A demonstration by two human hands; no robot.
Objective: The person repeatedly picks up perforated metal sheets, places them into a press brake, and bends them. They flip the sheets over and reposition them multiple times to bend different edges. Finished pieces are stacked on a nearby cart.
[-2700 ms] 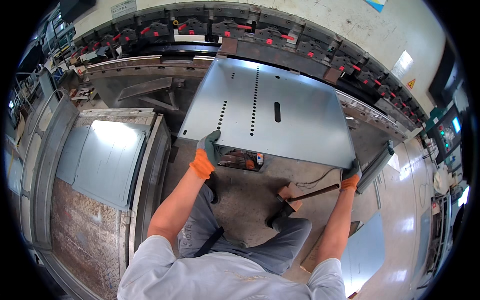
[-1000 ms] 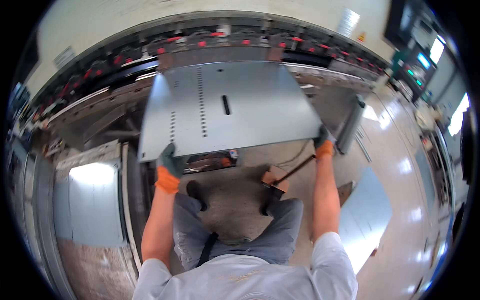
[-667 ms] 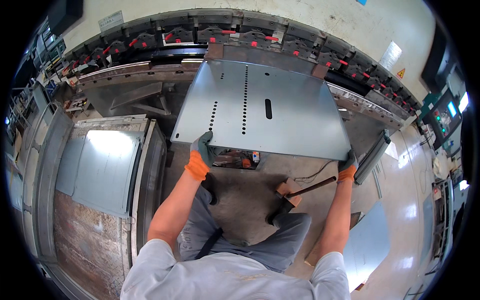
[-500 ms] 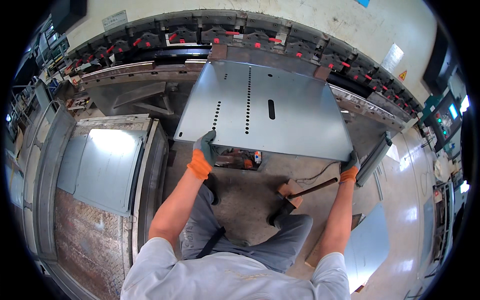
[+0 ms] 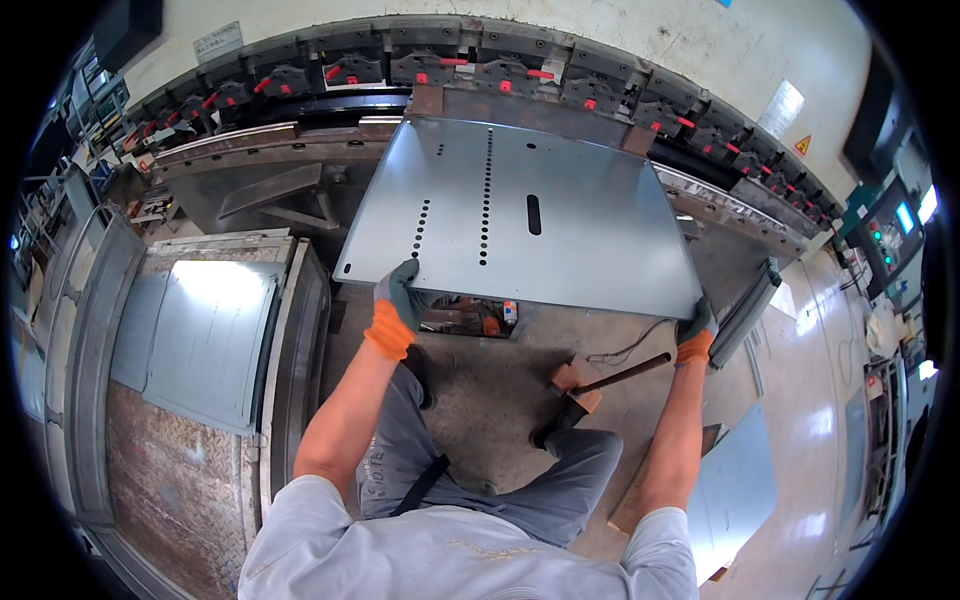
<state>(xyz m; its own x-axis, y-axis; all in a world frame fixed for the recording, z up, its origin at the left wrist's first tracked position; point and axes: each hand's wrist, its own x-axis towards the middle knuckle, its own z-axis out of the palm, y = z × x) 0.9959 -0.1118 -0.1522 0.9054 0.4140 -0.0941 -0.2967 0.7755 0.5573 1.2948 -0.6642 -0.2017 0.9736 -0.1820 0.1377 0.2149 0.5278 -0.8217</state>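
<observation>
A large grey sheet metal panel [image 5: 600, 235], pierced by rows of round holes and one long slot, spans the space between my arms. Its far edge lies in the press brake [image 5: 530, 105], under the upper tooling. My left hand [image 5: 403, 295], in a grey-green glove with an orange cuff, grips the near edge left of the middle, thumb on top and fingers hidden beneath. At the near right corner my right hand [image 5: 698, 326], gloved alike, holds the panel with its fingers partly hidden.
On the left, flat metal sheets [image 5: 212, 345] lie on a worn metal platform [image 5: 165, 480]. A foot pedal with a bar [image 5: 625, 372] stands on the floor near my feet. Another sheet [image 5: 735, 490] is at the lower right. A control panel [image 5: 890, 238] hangs at the far right.
The panel and both hands appear slightly further left in view, along with the surroundings. My grip on the panel looks the same.
</observation>
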